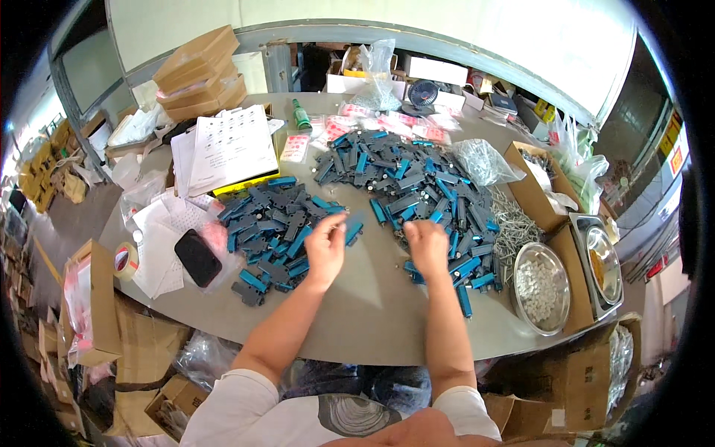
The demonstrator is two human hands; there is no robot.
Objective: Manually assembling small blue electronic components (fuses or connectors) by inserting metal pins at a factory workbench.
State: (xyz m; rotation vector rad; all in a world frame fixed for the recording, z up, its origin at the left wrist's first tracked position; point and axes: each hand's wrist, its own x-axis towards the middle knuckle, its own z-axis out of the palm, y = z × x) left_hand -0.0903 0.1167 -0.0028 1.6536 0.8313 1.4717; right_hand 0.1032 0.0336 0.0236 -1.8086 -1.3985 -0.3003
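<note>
My left hand is closed, its fingertips pinching a small dark grey and blue plastic part that is partly smeared by motion. To its left lies a heap of similar grey and blue parts. My right hand is closed at the near edge of a larger heap of the same parts. Its fingertips point away from me, and whatever they grip is hidden. Right of that heap, many thin metal pins are piled beside a steel bowl of small white pieces.
A black phone, printed sheets and a tape roll lie at left. Behind the heaps are a green bottle, red-and-white packets and a small fan. Cardboard boxes line the right edge.
</note>
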